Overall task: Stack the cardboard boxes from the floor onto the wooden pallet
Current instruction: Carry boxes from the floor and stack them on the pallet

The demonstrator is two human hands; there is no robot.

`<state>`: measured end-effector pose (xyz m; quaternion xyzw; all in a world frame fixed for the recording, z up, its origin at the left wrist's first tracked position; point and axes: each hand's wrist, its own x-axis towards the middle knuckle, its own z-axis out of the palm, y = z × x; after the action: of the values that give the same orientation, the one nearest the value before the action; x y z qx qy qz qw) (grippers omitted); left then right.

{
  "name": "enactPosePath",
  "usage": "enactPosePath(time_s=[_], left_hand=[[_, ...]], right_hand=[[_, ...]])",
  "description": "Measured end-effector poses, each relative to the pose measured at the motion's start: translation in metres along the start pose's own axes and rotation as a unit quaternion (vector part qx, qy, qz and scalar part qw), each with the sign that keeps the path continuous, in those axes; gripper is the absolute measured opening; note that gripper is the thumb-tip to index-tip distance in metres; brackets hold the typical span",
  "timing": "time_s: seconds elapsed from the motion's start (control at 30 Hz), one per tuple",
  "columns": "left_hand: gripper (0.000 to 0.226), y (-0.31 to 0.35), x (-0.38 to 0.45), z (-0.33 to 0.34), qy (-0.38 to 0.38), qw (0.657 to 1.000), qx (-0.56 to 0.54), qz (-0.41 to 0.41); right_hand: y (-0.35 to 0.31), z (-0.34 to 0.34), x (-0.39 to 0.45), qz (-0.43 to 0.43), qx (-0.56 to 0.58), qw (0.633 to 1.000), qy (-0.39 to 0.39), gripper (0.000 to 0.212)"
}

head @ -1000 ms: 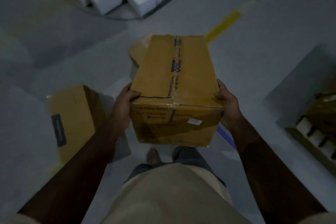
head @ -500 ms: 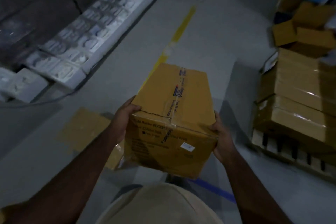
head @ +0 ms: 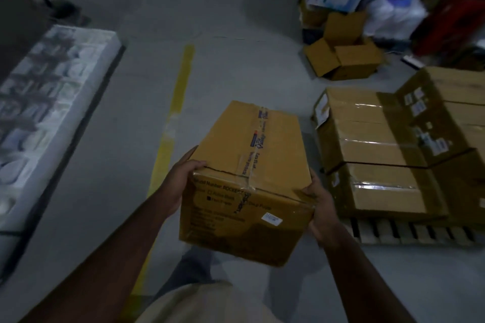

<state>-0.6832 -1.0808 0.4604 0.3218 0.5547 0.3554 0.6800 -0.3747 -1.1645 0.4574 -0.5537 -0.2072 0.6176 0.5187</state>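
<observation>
While the cardboard box (head: 249, 178) is being carried clear of the floor (head: 223, 60), it is being held between two hands at its near end. The left hand (head: 181, 183) is being pressed against the box's left near corner, its thumb lying over the top edge and its other fingers hidden behind the side wall. The right hand (head: 321, 214) is being curled round the right near corner, thumb on top by the taped seam, fingers wrapped under and out of sight. Each grip is thus closed on the box, which is lying between them, tilted slightly down toward its left, with its tape strip running away from the person.

To the right of the box, and apart from it, the wooden pallet (head: 409, 233) is lying on the floor, already bearing stacked cartons (head: 380, 144) wrapped in clear tape. Beyond the box on that side, open empty cartons (head: 341, 60) are lying on the floor. To the left of the box, a yellow floor line (head: 178, 102) is running away, and further left white foam packing (head: 47, 113) is lying.
</observation>
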Motion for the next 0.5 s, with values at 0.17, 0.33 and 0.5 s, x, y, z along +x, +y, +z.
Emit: enactPosePath(time_s=[0.17, 0.33, 0.5], left_hand=[[0.051, 0.093, 0.127, 0.032, -0.054, 0.998, 0.034, 0.002], [0.081, 0.171, 0.249, 0.078, -0.136, 0.986, 0.093, -0.018], [0.084, 0.22, 0.382, 0.152, -0.197, 0.97, 0.14, -0.024]], right_hand=[[-0.067, 0.029, 0.089, -0.031, 0.013, 0.997, 0.066, 0.088], [-0.118, 0.029, 0.169, -0.061, 0.054, 0.988, 0.128, 0.089], [-0.15, -0.002, 0.274, -0.063, 0.11, 0.971, 0.202, 0.089]])
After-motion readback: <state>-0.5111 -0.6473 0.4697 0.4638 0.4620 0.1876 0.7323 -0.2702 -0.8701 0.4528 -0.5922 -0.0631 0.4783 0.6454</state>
